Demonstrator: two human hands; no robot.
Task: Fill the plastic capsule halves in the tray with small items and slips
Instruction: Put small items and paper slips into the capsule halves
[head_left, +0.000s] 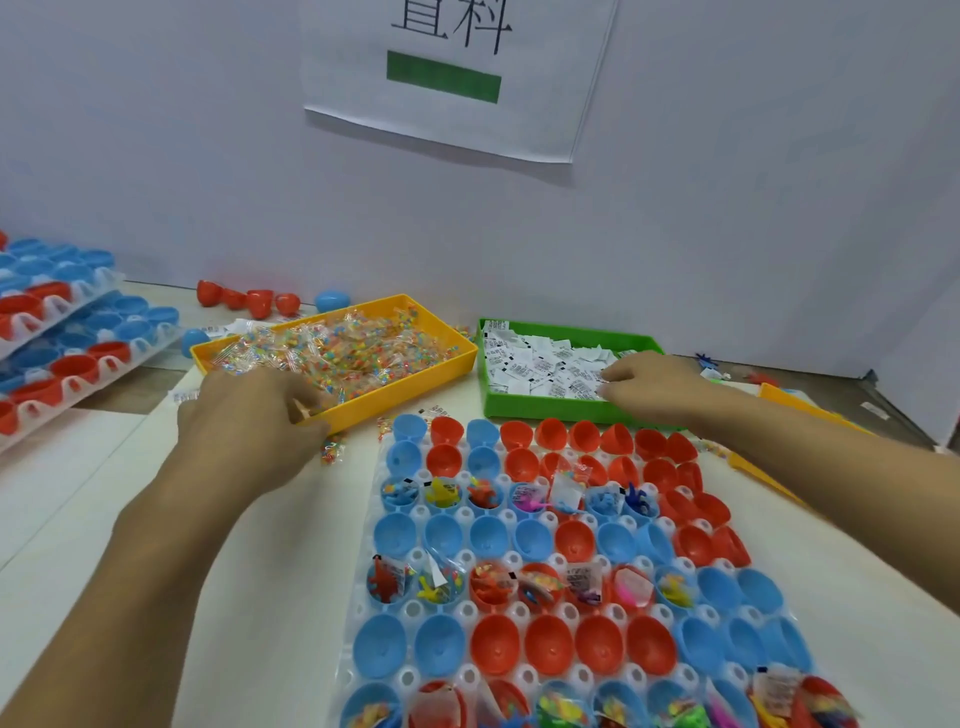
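Capsule tray (410, 525) just before yellow bin (415, 387) and green bin (545, 410), edges nearly touching.

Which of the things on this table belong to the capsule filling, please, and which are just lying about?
In use:
- tray of capsule halves
- yellow bin of candy packets, left hand at it
- green bin of paper slips, right hand in it

Lying about:
- loose red capsule halves by the wall
- stacked trays at left
- paper sign on the wall

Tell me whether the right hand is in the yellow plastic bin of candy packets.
No: the right hand reaches into the green plastic bin of white paper slips.
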